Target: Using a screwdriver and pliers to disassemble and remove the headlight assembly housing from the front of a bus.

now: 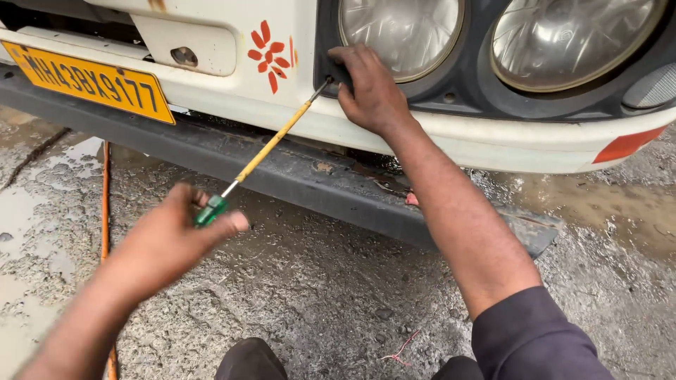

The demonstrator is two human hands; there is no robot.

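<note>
- The screwdriver point(271, 144) is long, with a green handle and a yellow sleeve on its shaft. Its long axis runs on a diagonal from the lower left, at the handle, up to the right, where the metal tip meets the dark headlamp surround point(472, 84).
- The left hand point(165, 243) is closed around the green handle, thumb extended along it. It holds the low, near end of the tool, well apart from the vehicle.
- The right hand point(370, 88) is at the far end, fingers curled and pressed against the corner of the dark surround, just beside the tip. Whether it grips the surround's edge or only steadies it cannot be told (the fingertips are hidden against the panel).
- The right hand is the nearer of the two to the point of contact; the left is a full tool length back.
- The tip sits just left of the left-hand headlamp point(401, 32), at the seam between the white body panel point(232, 77) and the surround.
- A dark bumper point(303, 176) runs below; the shaft crosses in front of it (no contact visible).
- Wet, rough ground point(317, 295) lies beneath both arms.
</note>
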